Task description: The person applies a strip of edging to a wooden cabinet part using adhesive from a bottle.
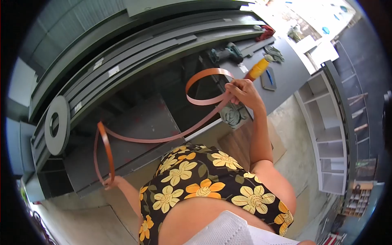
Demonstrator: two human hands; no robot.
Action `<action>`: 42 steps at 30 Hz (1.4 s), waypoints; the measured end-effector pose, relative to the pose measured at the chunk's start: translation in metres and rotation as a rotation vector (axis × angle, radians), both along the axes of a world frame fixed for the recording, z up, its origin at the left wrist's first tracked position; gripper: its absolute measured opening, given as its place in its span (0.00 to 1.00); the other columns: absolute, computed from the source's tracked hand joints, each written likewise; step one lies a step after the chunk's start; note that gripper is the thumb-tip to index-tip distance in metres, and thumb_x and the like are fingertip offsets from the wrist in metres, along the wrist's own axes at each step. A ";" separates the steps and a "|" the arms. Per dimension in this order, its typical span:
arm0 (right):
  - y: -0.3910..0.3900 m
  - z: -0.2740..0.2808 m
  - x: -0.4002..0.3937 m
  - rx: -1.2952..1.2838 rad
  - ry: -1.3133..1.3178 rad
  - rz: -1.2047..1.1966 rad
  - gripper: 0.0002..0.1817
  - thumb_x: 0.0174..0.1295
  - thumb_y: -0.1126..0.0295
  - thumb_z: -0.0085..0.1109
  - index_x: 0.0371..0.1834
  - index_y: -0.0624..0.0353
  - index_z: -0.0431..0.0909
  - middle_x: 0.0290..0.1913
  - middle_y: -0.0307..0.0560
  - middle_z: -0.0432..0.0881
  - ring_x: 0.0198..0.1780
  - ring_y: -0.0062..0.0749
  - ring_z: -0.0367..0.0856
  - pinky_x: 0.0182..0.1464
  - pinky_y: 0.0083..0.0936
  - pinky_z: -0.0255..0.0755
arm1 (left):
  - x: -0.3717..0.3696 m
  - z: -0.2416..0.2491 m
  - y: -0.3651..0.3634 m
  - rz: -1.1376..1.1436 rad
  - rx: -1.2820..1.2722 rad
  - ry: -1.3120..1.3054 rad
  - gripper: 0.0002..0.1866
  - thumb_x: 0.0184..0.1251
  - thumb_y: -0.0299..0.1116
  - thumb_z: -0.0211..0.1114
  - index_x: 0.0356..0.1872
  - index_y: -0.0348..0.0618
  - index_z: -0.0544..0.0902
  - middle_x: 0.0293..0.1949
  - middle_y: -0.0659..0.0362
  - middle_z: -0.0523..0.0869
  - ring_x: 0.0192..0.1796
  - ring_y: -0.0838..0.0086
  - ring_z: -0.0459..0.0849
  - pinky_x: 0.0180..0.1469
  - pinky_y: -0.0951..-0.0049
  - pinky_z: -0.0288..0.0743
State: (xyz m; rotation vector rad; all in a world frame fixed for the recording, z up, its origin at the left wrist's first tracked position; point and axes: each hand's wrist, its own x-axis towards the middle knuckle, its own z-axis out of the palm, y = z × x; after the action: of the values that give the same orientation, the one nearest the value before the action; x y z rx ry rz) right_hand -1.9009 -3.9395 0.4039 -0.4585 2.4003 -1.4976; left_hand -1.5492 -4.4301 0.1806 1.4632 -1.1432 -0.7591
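Note:
A long, thin orange-and-pink strip of edge banding sags between my two hands and curls into a loop at each end. My left hand, low at the left, is closed around the strip where its smaller loop meets the fingers. Higher up on the right, my right hand pinches the strip beside the larger loop. Close by my right hand are a yellow bottle and a crumpled grey cloth. The strip hangs over a dark panel on the workbench.
A roll of grey edging leans at the left against stacked dark boards. On the bench lie a cordless drill, grey gloves and a blue pen. A white shelf unit stands at right.

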 end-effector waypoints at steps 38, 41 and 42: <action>-0.061 -0.247 -0.113 0.105 -0.408 -0.024 0.19 0.66 0.53 0.47 0.36 0.57 0.80 0.16 0.37 0.75 0.14 0.16 0.71 0.14 0.13 0.61 | 0.205 0.223 -0.137 -0.119 -0.353 -0.994 0.27 0.65 0.30 0.48 0.67 0.45 0.61 0.62 0.43 0.68 0.64 0.54 0.66 0.65 0.65 0.59; -0.055 -0.261 -0.102 0.091 -0.460 -0.096 0.18 0.65 0.55 0.49 0.32 0.57 0.81 0.14 0.36 0.74 0.13 0.16 0.69 0.15 0.14 0.59 | 0.213 0.222 -0.152 -0.126 -0.392 -1.034 0.29 0.65 0.35 0.51 0.68 0.41 0.59 0.63 0.42 0.67 0.65 0.54 0.65 0.65 0.64 0.58; -0.051 -0.265 -0.100 0.087 -0.478 -0.110 0.18 0.65 0.54 0.50 0.32 0.57 0.81 0.14 0.36 0.73 0.13 0.16 0.69 0.14 0.13 0.59 | 0.212 0.225 -0.154 -0.115 -0.371 -1.033 0.30 0.65 0.37 0.51 0.68 0.39 0.58 0.63 0.41 0.66 0.66 0.53 0.65 0.66 0.64 0.57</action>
State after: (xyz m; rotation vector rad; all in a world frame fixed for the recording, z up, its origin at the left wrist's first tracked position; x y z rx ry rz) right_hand -2.0009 -3.9901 0.1386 0.0529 2.1220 -1.3503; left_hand -1.3370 -4.5842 0.4058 1.4751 -2.0118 0.2245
